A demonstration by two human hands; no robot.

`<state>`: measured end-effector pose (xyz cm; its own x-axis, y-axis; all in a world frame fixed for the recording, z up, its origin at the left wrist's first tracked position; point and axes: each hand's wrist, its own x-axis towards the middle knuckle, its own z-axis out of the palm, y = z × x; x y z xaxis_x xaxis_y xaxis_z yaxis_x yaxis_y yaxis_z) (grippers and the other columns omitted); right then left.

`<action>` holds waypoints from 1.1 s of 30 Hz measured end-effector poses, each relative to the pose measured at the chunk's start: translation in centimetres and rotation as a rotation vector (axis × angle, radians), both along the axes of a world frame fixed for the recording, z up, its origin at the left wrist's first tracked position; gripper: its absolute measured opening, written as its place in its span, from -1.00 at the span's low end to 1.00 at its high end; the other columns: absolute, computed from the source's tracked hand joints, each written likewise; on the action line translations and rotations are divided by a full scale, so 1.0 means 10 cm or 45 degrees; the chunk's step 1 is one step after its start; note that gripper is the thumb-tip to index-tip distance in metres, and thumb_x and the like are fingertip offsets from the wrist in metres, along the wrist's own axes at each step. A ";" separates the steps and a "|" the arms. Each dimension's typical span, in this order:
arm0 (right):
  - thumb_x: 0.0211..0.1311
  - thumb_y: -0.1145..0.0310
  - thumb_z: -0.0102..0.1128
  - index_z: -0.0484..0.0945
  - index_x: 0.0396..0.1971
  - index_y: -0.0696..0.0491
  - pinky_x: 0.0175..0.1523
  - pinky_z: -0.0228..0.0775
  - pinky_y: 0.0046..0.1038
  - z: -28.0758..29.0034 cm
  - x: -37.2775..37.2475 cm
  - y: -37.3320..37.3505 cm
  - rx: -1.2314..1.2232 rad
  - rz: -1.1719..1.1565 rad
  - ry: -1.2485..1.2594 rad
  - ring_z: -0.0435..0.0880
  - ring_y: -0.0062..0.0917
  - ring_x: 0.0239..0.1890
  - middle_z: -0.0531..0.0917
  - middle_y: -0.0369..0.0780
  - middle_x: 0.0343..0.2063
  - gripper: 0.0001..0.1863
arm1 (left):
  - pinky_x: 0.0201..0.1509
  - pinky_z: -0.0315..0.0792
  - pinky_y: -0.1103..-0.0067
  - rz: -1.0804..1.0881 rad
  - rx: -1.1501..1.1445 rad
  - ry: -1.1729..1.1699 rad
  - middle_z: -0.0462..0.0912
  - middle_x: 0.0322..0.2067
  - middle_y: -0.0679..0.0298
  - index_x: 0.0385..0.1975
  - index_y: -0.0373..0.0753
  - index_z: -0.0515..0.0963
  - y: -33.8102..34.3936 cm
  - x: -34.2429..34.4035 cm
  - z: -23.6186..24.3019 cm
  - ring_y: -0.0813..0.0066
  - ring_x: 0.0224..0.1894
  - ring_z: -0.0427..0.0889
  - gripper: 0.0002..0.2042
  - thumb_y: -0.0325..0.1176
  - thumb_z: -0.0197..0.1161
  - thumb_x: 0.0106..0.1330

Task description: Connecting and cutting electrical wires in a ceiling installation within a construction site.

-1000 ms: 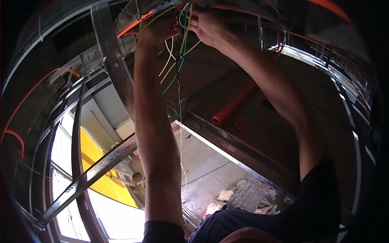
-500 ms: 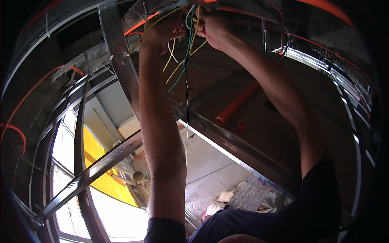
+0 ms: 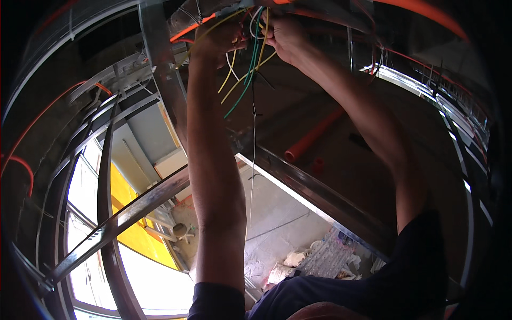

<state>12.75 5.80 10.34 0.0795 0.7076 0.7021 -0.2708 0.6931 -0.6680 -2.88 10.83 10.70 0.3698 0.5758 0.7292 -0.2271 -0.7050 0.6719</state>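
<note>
Both my arms reach up to a bundle of electrical wires at the top of the view. My left hand [image 3: 221,40] is closed at the bundle's left side, its fingers curled round wires that I cannot separate clearly. To its right, my right hand [image 3: 281,36] pinches at the wires, thumb and fingers together. Green wires [image 3: 249,74] and yellow wires [image 3: 263,48] run between the hands and hang below them. A white wire [image 3: 234,72] dangles under the left hand. Farther down hangs a thin dark wire [image 3: 254,114] with a long tail. The fingertips are partly in shadow.
Metal framing [image 3: 165,85] crosses on the left, and another metal beam [image 3: 314,194] runs below the hands. An orange pipe [image 3: 312,137] lies on the dark board at right. Orange conduit [image 3: 192,29] passes beside the left hand. Far below are a stool [image 3: 180,230] and plastic-wrapped material [image 3: 325,256].
The view has shifted slightly, so framing and hanging wires sit a little farther right. Both hands stay at the bundle, with only small finger movement.
</note>
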 end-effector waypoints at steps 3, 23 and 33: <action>0.32 0.41 0.00 0.47 -0.26 0.05 -0.51 0.15 -0.63 -0.03 -0.10 -0.16 -0.066 -0.254 0.070 0.42 -0.67 -0.53 0.50 -0.36 -0.40 -0.91 | -0.23 0.64 0.58 -0.034 -0.176 -0.127 0.56 -0.46 0.23 -0.35 -0.41 0.54 -0.06 0.01 0.01 0.54 -0.46 0.60 -0.83 -0.53 0.26 0.05; 0.28 0.36 0.08 0.52 -0.22 0.19 -0.61 0.48 -0.59 -0.20 -0.52 -0.22 0.333 -1.085 -0.521 0.65 -0.59 -0.60 0.65 -0.21 -0.44 -0.79 | -0.33 0.42 0.49 0.599 0.341 -0.232 0.66 -0.40 0.18 -0.26 -0.28 0.59 0.07 0.03 -0.01 0.44 -0.39 0.62 -0.79 -0.33 0.24 0.17; 0.08 0.14 0.24 0.65 -0.42 0.09 -0.28 0.48 -0.33 -0.19 -0.47 -0.23 0.590 -1.233 -0.512 0.68 -0.29 -0.38 0.68 -0.13 -0.46 -0.71 | -0.50 0.38 0.64 0.415 0.017 -0.073 0.61 -0.56 0.28 -0.37 -0.33 0.62 -0.02 -0.04 -0.01 0.58 -0.55 0.55 -0.84 -0.37 0.22 0.20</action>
